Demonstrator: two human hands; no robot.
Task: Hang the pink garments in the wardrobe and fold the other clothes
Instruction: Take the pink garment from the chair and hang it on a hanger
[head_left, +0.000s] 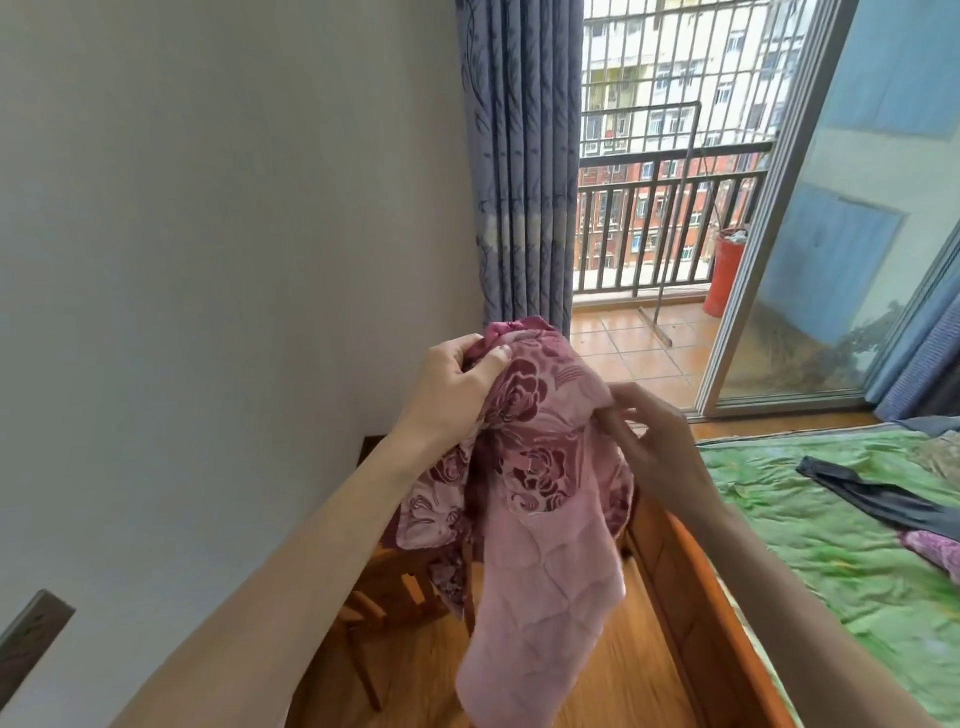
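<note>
In the head view, the pink garment (524, 467) is held up in the air in front of the person, over the wooden floor (597, 670) between the wall and the bed frame (691, 587), not resting on anything. The left hand (457, 384) has its grip closed on a bunched top edge at about 11 o'clock of the cloth, thumb pressed over the gathered fabric. The right hand (644, 441) pinches the opposite upper edge at about 3 o'clock, fingers curled around a fold. From these two grips the garment's long axis runs down toward 6 o'clock, a plain pink panel hanging lowest. Both hands sit at its top, the left slightly higher and farther out, so the cloth would likely open by spreading the grips apart along the 9-to-3 line. On the bed (831, 545) at 3 o'clock lie a dark garment (872, 493) and another patterned pink piece (935, 545), well apart from the hands
</note>
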